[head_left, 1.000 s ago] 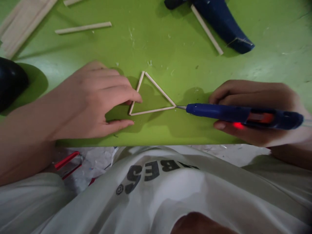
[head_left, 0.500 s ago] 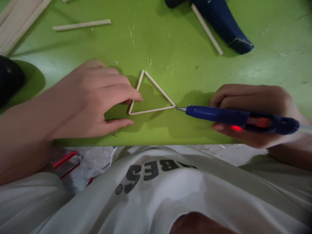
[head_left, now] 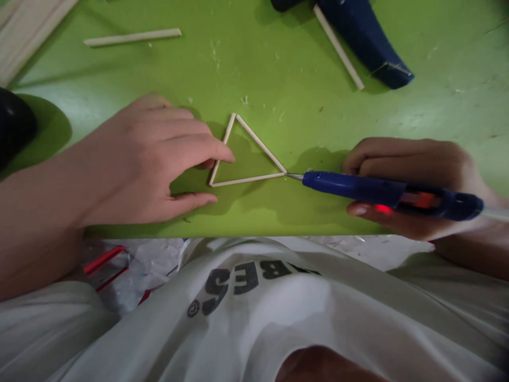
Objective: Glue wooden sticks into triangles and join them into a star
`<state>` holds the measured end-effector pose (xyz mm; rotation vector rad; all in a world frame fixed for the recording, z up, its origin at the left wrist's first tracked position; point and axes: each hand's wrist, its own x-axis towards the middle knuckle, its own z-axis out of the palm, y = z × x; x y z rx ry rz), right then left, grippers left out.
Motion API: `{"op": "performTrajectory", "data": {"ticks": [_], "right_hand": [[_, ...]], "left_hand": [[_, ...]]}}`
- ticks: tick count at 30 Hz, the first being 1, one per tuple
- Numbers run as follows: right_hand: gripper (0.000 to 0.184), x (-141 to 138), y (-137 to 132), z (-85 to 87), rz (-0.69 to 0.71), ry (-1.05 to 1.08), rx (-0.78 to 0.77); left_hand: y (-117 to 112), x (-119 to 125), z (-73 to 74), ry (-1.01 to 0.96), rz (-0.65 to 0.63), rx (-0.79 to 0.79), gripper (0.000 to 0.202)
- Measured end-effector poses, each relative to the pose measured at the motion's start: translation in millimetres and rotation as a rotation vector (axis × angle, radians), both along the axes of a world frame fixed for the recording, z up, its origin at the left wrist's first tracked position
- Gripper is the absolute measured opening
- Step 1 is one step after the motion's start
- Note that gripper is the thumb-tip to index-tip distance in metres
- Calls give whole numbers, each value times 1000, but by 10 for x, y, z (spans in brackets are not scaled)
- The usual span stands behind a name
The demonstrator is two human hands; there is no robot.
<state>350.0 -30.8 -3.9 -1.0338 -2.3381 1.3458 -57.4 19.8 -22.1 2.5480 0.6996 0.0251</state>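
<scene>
Three thin wooden sticks form a triangle on the green tabletop: a left stick [head_left: 229, 128], a right stick [head_left: 261, 144] and a bottom stick [head_left: 248, 180]. Over the left stick lie the fingertips of my left hand [head_left: 155, 154], its thumb spread apart on the table below. My right hand [head_left: 429, 159] is wrapped round a blue hot glue gun [head_left: 353, 185] with a glowing red light. The gun's metal nozzle [head_left: 295, 176] points left and meets the corner where the right and bottom sticks come together. At the top corner a small gap shows between the sticks.
One loose stick [head_left: 133, 37] lies at the upper left, near pale wooden pieces [head_left: 32, 37]. Another stick [head_left: 339, 48] rests beside a dark blue tool handle [head_left: 366, 42] at the top. A black rounded object [head_left: 14, 127] stands at the left edge.
Almost nothing has changed. The nozzle stays at the right corner of the triangle, and my left fingertips stay over the left stick, with only a very slight shift.
</scene>
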Motion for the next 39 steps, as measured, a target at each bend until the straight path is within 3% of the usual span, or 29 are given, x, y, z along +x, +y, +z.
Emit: {"op": "performTrajectory", "data": {"ticks": [10,22,36,39], "right_hand": [[14,-9,-28,45,-24,-102,-17],[19,31,7,-68,23,24,38],[19,31,12,-29,61,27,73],[18,30,7,-20,18,-9,49]], "left_hand": [[8,7,-5,22,-17,23,50],[15,-7,-24,4,-4,23,49],[-7,-1,2,31,36,-23,46],[3,1,-2,35,19,-16,45]]}}
